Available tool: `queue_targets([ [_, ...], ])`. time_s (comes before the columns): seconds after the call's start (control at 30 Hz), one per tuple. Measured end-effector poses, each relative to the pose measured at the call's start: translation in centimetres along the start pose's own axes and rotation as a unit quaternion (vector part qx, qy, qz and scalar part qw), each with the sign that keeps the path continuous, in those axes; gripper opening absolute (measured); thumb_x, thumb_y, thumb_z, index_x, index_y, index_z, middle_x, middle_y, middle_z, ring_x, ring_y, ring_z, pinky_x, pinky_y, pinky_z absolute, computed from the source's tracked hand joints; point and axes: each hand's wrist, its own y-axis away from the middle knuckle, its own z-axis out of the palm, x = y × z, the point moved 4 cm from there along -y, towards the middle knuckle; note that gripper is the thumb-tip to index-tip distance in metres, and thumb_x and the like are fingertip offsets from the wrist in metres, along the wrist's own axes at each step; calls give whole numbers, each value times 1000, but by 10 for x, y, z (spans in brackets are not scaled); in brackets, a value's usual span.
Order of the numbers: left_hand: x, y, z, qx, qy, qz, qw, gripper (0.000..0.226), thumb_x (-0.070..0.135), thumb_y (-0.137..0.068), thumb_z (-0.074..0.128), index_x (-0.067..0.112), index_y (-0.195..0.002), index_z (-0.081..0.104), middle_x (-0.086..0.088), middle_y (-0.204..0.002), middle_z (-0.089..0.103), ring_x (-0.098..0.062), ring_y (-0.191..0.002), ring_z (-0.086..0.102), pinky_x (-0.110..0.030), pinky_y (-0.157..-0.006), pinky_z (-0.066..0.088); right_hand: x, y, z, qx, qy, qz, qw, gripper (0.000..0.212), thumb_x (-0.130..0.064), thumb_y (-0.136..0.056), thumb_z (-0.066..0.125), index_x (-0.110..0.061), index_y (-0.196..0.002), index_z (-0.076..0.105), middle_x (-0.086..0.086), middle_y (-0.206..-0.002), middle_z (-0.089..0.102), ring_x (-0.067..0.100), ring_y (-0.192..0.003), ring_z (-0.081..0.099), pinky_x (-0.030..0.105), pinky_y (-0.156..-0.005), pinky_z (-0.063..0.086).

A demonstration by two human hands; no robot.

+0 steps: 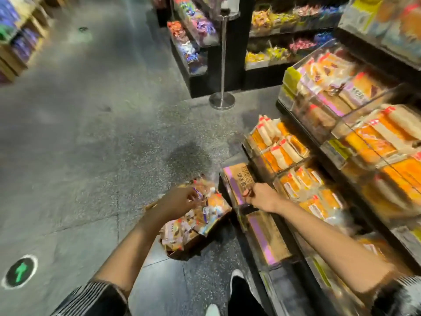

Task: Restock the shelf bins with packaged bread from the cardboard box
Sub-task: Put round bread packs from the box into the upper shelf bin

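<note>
An open cardboard box (197,244) stands on the floor, heaped with packaged bread (206,216) in clear wrappers. My left hand (180,200) is down in the heap, its fingers curled around the top of one packet. My right hand (262,197) is clenched on the edge of a brown carton with a purple stripe (238,179) that lies along the lowest shelf ledge. Clear shelf bins (296,185) just right of that hand hold orange and white bread packets. More bread bins (280,142) sit farther along the shelf. The picture is blurred.
Higher bins (330,87) with bread rise on the right. A metal post with a round base (222,100) stands ahead beside dark candy shelves (196,35). My shoe (237,277) is near the box. Open grey floor (91,133) spreads to the left, with a green arrow sticker (20,271).
</note>
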Motion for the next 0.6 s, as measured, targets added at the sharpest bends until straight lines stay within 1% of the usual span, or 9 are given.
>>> queue_targets([
  [0.07,-30,-4,2,27,48,-42,998,25,26,-92,60,18,-115,65,-1,-109,66,-18,-103,61,-32,-90,48,-10,-29,17,-30,16,11,999,11,-23,-86,61,-12,-89,65,16,-101,69,30,-101,64,32,-83,48],
  [0.17,-68,-21,9,66,111,-90,987,23,16,-90,62,10,-112,67,-6,-103,69,-21,-97,65,-35,-86,50,-16,-79,42,-63,29,23,997,19,-25,-90,60,-20,-72,57,15,-97,66,28,-104,63,27,-78,44],
  [0.2,-69,-21,11,74,118,-90,986,23,14,-90,61,10,-112,67,-6,-106,70,-22,-99,65,-33,-86,50,-13,-80,42,-64,38,34,997,16,-26,-91,59,-20,-77,60,14,-103,66,27,-107,62,26,-76,42],
  [0.23,-77,-26,14,82,129,-103,983,24,14,-90,61,10,-112,68,-7,-109,70,-22,-102,65,-31,-86,49,-13,-92,49,-73,42,39,996,12,-25,-91,58,-16,-89,66,12,-110,67,26,-109,61,25,-77,42],
  [0.27,-96,-39,21,91,157,-121,976,24,13,-90,60,11,-113,68,-6,-110,70,-21,-103,64,-29,-87,48,-12,-121,63,-80,37,41,995,18,-22,-91,58,-13,-103,68,10,-115,66,25,-111,60,25,-79,42],
  [0.3,-110,-51,26,91,182,-143,969,24,13,-91,58,12,-114,67,-5,-111,69,-19,-103,63,-25,-86,47,-11,-146,76,-91,25,43,995,23,-19,-90,59,-11,-110,67,9,-118,66,24,-110,59,26,-80,42],
  [0.43,-153,-97,46,114,264,-207,935,24,12,-92,56,15,-114,65,-2,-110,67,-12,-103,61,-17,-79,39,-11,-228,113,-130,12,53,990,29,-19,-88,63,-5,-113,65,13,-116,66,27,-107,60,28,-77,42],
  [0.5,-172,-125,53,120,289,-224,923,24,10,-92,56,14,-114,65,-2,-108,67,-13,-103,61,-15,-77,37,-8,-270,129,-134,6,60,989,35,-22,-87,66,-5,-118,62,10,-117,65,27,-109,60,27,-78,41],
  [0.6,-201,-161,67,126,308,-245,911,26,7,-90,57,14,-115,64,-1,-100,66,-13,-99,61,-14,-73,36,1,-328,158,-145,-21,88,985,42,-24,-85,69,-5,-122,58,14,-112,66,27,-102,62,30,-78,44],
])
